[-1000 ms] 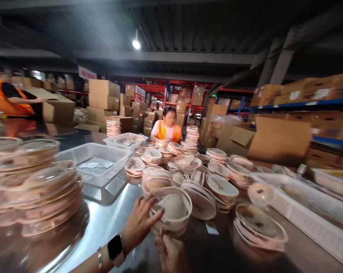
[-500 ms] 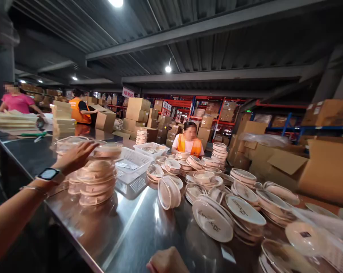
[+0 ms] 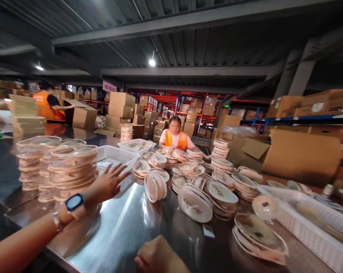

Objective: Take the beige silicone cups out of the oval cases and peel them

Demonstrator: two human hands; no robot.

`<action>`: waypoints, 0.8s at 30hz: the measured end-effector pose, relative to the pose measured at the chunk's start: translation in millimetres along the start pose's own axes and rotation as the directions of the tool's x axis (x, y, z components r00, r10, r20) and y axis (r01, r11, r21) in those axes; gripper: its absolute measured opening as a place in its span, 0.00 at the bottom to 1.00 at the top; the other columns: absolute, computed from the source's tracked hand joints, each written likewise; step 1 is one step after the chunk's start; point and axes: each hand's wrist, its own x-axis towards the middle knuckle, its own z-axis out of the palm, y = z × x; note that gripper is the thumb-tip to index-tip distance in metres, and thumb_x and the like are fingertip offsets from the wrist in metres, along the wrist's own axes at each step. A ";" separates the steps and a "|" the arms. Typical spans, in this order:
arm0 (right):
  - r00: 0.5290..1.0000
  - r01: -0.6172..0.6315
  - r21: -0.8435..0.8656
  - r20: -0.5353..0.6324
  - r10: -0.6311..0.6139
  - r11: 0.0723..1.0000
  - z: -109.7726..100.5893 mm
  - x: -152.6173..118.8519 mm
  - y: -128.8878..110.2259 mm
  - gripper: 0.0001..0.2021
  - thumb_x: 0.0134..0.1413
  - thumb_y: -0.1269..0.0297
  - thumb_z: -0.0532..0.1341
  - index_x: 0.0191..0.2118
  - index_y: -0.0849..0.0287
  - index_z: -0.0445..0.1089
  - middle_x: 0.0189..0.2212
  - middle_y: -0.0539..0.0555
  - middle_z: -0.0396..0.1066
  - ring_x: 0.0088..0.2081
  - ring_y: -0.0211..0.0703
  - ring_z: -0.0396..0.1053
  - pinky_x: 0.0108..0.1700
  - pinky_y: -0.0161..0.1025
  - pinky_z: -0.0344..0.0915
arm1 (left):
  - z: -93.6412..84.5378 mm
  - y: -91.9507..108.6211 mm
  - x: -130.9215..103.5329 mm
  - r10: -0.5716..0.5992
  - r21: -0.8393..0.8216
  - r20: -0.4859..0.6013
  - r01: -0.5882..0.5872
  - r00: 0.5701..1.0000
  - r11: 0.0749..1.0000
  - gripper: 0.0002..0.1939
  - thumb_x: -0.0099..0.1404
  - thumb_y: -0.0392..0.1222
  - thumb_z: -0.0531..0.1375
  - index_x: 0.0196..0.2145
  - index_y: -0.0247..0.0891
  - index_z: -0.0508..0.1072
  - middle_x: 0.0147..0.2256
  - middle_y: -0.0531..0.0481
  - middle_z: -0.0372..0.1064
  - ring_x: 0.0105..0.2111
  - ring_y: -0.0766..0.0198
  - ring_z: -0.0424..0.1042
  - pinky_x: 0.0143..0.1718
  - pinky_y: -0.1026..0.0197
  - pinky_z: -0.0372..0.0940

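My left hand (image 3: pixel 110 182) reaches over the steel table with its fingers spread and nothing in it, just right of tall stacks of round pink packages with clear lids (image 3: pixel 73 167). A watch and a bracelet are on that wrist. Low in the middle, my right hand (image 3: pixel 157 254) is curled above the table; its fingers are mostly hidden. Ahead of it, one group of round packages (image 3: pixel 154 185) stands on edge. Beyond and to the right lies a heap of them, among them a tilted one with dark lettering (image 3: pixel 195 204).
White plastic baskets (image 3: pixel 118 153) stand behind my left hand, and another basket (image 3: pixel 310 223) is at the right edge. Across the table sits a person in an orange vest (image 3: pixel 175 140). Cardboard boxes (image 3: pixel 302 157) are at the right.
My left hand has moved from above the stacks to their right side, its fingers now spread. The view has turned right, bringing more of the right basket into sight.
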 end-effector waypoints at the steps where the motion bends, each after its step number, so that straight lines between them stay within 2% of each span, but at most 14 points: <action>1: 0.999 -0.033 0.030 -0.006 0.033 0.999 -3.9 -0.9 4.3 0.14 0.50 0.58 0.58 0.18 0.57 0.64 0.17 0.48 0.70 0.19 0.37 0.61 0.23 0.34 0.50 | 10.1 18.7 11.9 0.049 -0.086 0.023 -0.047 0.999 0.995 0.34 0.56 0.29 0.54 0.61 0.41 0.62 0.64 0.38 0.54 0.65 0.45 0.50 0.62 0.35 0.42; 2: 0.997 -0.076 0.060 -0.018 0.077 0.995 -8.6 -1.9 9.7 0.14 0.51 0.58 0.57 0.18 0.57 0.65 0.18 0.49 0.71 0.21 0.39 0.63 0.24 0.34 0.52 | 20.2 34.7 24.4 0.069 -0.174 0.027 -0.064 0.997 0.983 0.36 0.55 0.27 0.54 0.62 0.41 0.61 0.65 0.38 0.52 0.66 0.46 0.47 0.63 0.36 0.39; 4: 0.977 -0.192 0.139 -0.063 0.202 0.972 -18.4 -3.7 22.4 0.15 0.53 0.58 0.55 0.19 0.58 0.65 0.19 0.51 0.71 0.23 0.41 0.66 0.27 0.35 0.57 | 39.6 58.1 50.7 0.087 -0.238 0.023 -0.079 0.996 0.968 0.39 0.54 0.22 0.52 0.63 0.41 0.57 0.66 0.38 0.48 0.67 0.46 0.44 0.63 0.37 0.39; 7: 0.907 -0.362 0.285 -0.110 0.406 0.887 -28.1 -4.6 42.6 0.21 0.59 0.53 0.49 0.23 0.59 0.67 0.19 0.51 0.68 0.21 0.39 0.66 0.24 0.34 0.58 | 64.6 77.3 87.3 0.081 -0.319 0.019 -0.071 0.997 0.945 0.40 0.54 0.20 0.51 0.64 0.43 0.57 0.67 0.35 0.42 0.67 0.41 0.39 0.61 0.29 0.37; 9: 0.852 -0.438 0.374 -0.117 0.510 0.818 -28.0 -3.5 55.0 0.25 0.62 0.47 0.44 0.33 0.60 0.70 0.20 0.50 0.67 0.18 0.38 0.66 0.20 0.32 0.57 | 76.6 87.9 102.6 0.135 -0.393 0.027 -0.114 0.990 0.913 0.39 0.52 0.21 0.56 0.61 0.42 0.62 0.67 0.36 0.45 0.66 0.39 0.43 0.61 0.30 0.38; 11: 0.756 -0.481 0.521 -0.161 0.634 0.705 -22.7 -2.0 65.9 0.30 0.57 0.38 0.44 0.45 0.60 0.67 0.26 0.52 0.68 0.21 0.41 0.69 0.18 0.33 0.59 | 84.1 102.1 106.9 0.203 -0.469 0.022 -0.170 0.979 0.867 0.38 0.47 0.26 0.64 0.57 0.40 0.67 0.63 0.36 0.56 0.64 0.39 0.51 0.63 0.33 0.38; 13: 0.598 -0.436 0.682 -0.268 0.756 0.587 -14.4 -1.4 75.2 0.35 0.50 0.34 0.51 0.53 0.59 0.61 0.35 0.56 0.68 0.29 0.46 0.72 0.23 0.37 0.66 | 87.8 120.4 101.0 0.247 -0.539 -0.011 -0.214 0.969 0.815 0.33 0.47 0.31 0.66 0.53 0.42 0.70 0.58 0.42 0.65 0.60 0.43 0.59 0.64 0.38 0.40; 15: 0.447 -0.352 0.754 -0.384 0.808 0.554 -5.7 -2.7 82.7 0.39 0.40 0.36 0.62 0.55 0.55 0.57 0.44 0.60 0.66 0.40 0.53 0.72 0.34 0.44 0.71 | 89.0 138.3 88.7 0.240 -0.593 -0.059 -0.227 0.969 0.772 0.17 0.56 0.33 0.61 0.45 0.44 0.75 0.45 0.48 0.75 0.52 0.50 0.69 0.65 0.45 0.43; 16: 0.413 -0.334 0.748 -0.431 0.803 0.573 -1.9 -4.0 85.8 0.40 0.37 0.40 0.66 0.55 0.53 0.57 0.48 0.60 0.64 0.44 0.55 0.70 0.39 0.47 0.71 | 89.1 144.6 81.8 0.239 -0.618 -0.078 -0.235 0.968 0.750 0.14 0.60 0.34 0.58 0.41 0.45 0.76 0.39 0.50 0.77 0.47 0.54 0.73 0.64 0.50 0.47; 17: 0.401 -0.332 0.737 -0.454 0.796 0.588 1.3 -5.5 88.4 0.40 0.35 0.43 0.68 0.55 0.51 0.57 0.50 0.60 0.63 0.46 0.57 0.69 0.43 0.50 0.69 | 89.3 147.9 75.5 0.226 -0.642 -0.097 -0.234 0.969 0.730 0.12 0.61 0.35 0.57 0.40 0.46 0.76 0.37 0.51 0.77 0.46 0.55 0.74 0.64 0.51 0.48; 19: 0.413 -0.349 0.730 -0.442 0.796 0.587 5.4 -8.6 92.1 0.40 0.33 0.45 0.69 0.54 0.50 0.57 0.51 0.61 0.63 0.46 0.60 0.69 0.46 0.54 0.67 | 90.8 143.4 66.4 0.143 -0.685 -0.131 -0.194 0.981 0.702 0.13 0.60 0.38 0.59 0.43 0.47 0.75 0.46 0.48 0.75 0.53 0.51 0.68 0.66 0.45 0.40; 22: 0.420 -0.370 0.740 -0.406 0.812 0.561 5.7 -10.6 94.0 0.41 0.33 0.40 0.67 0.54 0.52 0.58 0.49 0.63 0.64 0.44 0.62 0.71 0.46 0.58 0.67 | 100.5 112.8 62.1 -0.141 -0.753 -0.124 -0.001 0.982 0.658 0.24 0.63 0.43 0.58 0.56 0.42 0.66 0.62 0.39 0.56 0.65 0.41 0.45 0.62 0.30 0.24; 23: 0.420 -0.377 0.739 -0.401 0.814 0.558 4.3 -10.1 93.8 0.42 0.32 0.38 0.67 0.54 0.51 0.58 0.47 0.63 0.65 0.43 0.63 0.72 0.46 0.59 0.68 | 106.5 100.2 61.6 -0.244 -0.774 -0.099 0.080 0.965 0.628 0.25 0.65 0.44 0.54 0.59 0.40 0.62 0.64 0.36 0.52 0.66 0.40 0.41 0.61 0.27 0.24; 24: 0.422 -0.390 0.733 -0.397 0.815 0.558 2.4 -8.9 93.4 0.44 0.30 0.36 0.67 0.55 0.48 0.58 0.46 0.62 0.66 0.43 0.64 0.73 0.46 0.60 0.69 | 113.8 88.4 60.8 -0.325 -0.794 -0.064 0.149 0.944 0.589 0.25 0.67 0.45 0.51 0.60 0.38 0.59 0.63 0.33 0.52 0.66 0.39 0.42 0.60 0.26 0.28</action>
